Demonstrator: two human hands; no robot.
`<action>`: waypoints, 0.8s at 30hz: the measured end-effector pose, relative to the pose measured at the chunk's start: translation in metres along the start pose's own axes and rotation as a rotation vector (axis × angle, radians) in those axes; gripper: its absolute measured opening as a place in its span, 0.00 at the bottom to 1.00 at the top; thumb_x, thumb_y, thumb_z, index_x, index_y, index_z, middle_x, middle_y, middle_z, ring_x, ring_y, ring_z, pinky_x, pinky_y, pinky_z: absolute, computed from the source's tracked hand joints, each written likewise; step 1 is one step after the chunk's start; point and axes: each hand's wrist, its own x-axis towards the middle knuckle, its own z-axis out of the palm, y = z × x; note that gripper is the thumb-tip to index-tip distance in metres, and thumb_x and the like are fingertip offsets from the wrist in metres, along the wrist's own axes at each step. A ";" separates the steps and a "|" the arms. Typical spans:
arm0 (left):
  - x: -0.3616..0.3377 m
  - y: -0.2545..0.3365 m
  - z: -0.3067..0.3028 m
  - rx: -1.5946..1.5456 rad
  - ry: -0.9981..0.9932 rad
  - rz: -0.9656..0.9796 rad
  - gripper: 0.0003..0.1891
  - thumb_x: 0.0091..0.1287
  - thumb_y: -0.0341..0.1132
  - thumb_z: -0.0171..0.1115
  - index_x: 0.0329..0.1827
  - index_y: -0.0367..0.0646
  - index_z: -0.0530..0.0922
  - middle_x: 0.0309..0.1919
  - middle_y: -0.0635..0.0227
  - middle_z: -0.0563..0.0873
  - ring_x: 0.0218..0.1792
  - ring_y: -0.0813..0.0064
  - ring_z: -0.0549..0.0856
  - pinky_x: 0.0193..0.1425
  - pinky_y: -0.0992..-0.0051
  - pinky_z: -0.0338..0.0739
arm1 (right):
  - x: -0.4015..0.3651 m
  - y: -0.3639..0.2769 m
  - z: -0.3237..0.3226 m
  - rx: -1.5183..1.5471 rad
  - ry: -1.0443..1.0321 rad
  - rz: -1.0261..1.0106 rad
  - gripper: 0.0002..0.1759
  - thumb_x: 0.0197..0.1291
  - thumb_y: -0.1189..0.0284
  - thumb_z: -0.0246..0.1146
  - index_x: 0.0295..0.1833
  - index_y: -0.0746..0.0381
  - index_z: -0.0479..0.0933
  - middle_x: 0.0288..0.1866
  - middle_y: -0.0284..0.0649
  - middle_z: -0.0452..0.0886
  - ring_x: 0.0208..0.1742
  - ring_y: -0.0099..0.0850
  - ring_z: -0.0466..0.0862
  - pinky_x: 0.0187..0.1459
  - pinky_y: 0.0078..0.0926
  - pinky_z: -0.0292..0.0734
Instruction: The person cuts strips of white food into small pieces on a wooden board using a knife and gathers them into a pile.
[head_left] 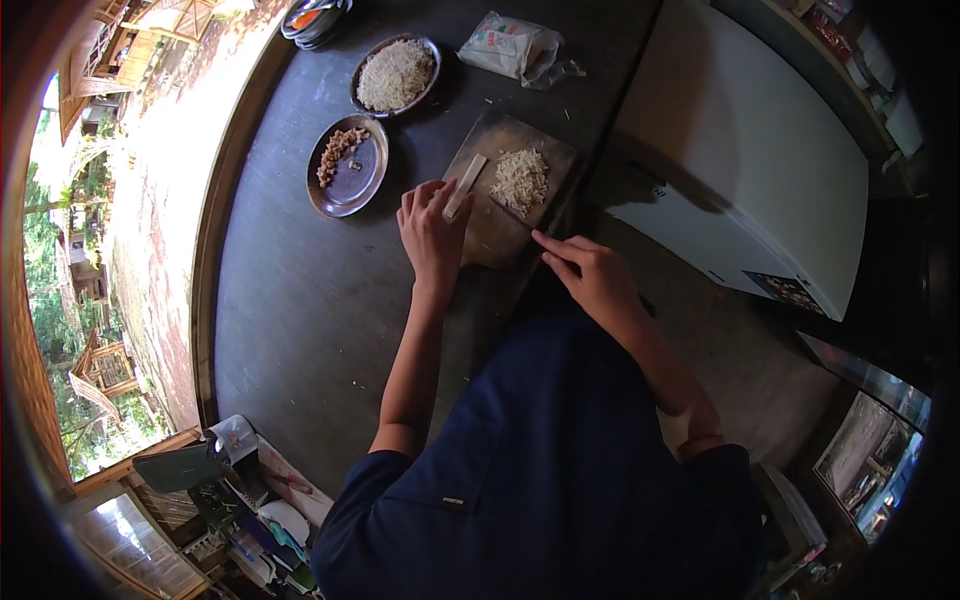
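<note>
A worn cutting board (480,245) lies on the dark table, bearing a heap of pale thin shreds (521,180). Beside the heap is a pale, flat, straight-edged strip (465,187), its kind not clear from here. My left hand (432,225) grips the near end of this strip, fingers curled over it. In my right hand (592,277) is a knife (513,214), the index finger stretched along its handle. The blade points left across the board, its tip by the near edge of the shreds.
Left of the board, a metal plate (352,190) holds brown diced pieces (340,152). Behind it, another plate (437,72) carries a mound of pale shreds (396,76). A plastic bag (515,48) lies at the back, stacked bowls (316,25) farther left. A white chest-like appliance (740,150) stands right.
</note>
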 end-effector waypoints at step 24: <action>0.014 -0.008 0.013 -0.153 -0.080 -0.002 0.06 0.66 0.37 0.78 0.42 0.46 0.93 0.43 0.70 0.92 0.48 0.65 0.88 0.57 0.63 0.78 | -0.016 0.004 -0.001 0.349 -0.187 0.139 0.21 0.77 0.65 0.71 0.72 0.47 0.86 0.42 0.43 0.93 0.24 0.22 0.81 0.34 0.27 0.81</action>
